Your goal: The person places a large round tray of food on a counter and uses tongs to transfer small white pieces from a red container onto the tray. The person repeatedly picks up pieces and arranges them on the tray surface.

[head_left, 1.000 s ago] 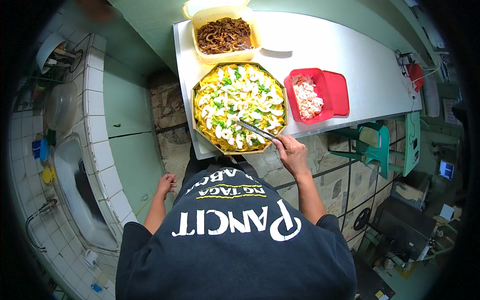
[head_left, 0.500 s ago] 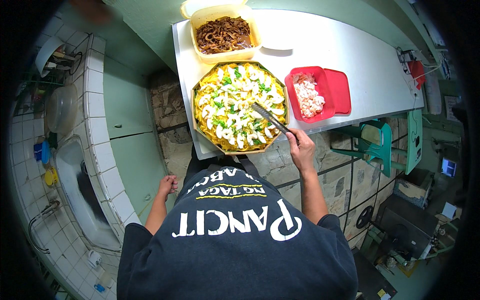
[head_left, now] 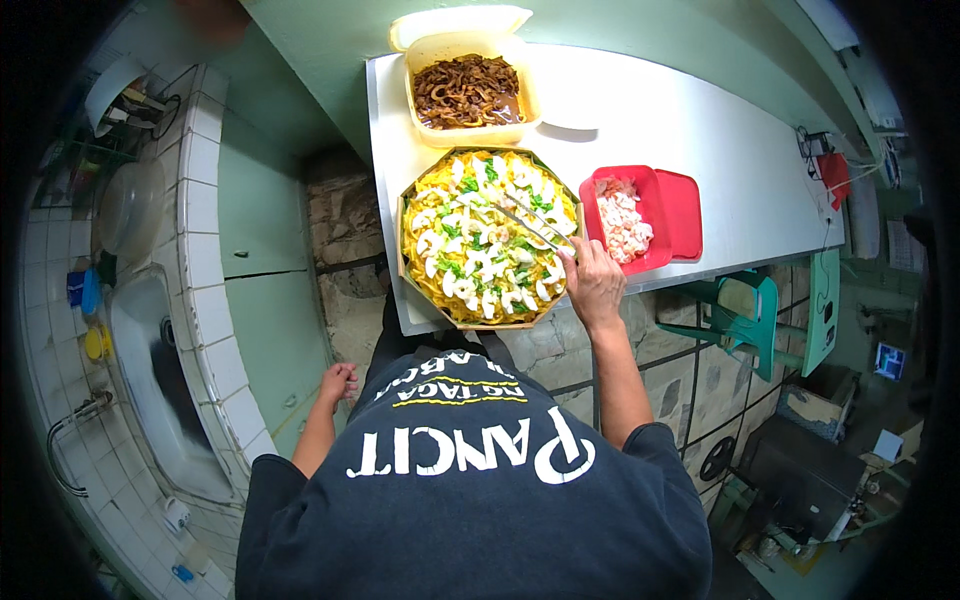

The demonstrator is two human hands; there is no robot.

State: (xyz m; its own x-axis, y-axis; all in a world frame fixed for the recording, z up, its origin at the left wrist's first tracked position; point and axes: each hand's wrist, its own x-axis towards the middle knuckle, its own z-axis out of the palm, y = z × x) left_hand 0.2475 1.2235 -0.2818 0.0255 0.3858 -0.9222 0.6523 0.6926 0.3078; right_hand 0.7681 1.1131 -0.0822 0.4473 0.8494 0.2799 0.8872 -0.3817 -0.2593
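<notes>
My right hand (head_left: 595, 283) grips metal tongs (head_left: 538, 226), whose two arms are spread apart over the near right part of the food. Below them, yellow noodles (head_left: 432, 280) fill an octagonal tray (head_left: 402, 235). Pale white pieces and chopped greens lie scattered across the noodles. Whether the tong tips hold a piece is too small to tell. My left hand (head_left: 338, 383) hangs low beside my body, away from the table, its fingers curled in with nothing visible in them.
A red container (head_left: 655, 215) of pinkish-white shrimp (head_left: 622, 225) stands right of the tray, beside its red lid (head_left: 684, 215). Behind the tray is a cream container (head_left: 412, 100) of dark brown strips (head_left: 468, 90). A green chair (head_left: 755, 315) stands right; a sink (head_left: 150, 300) is left.
My right hand has turned and moved inward over the tray's edge, and the tongs' arms now show spread apart. The view has shifted, so the table sits lower. The left hand stays low.
</notes>
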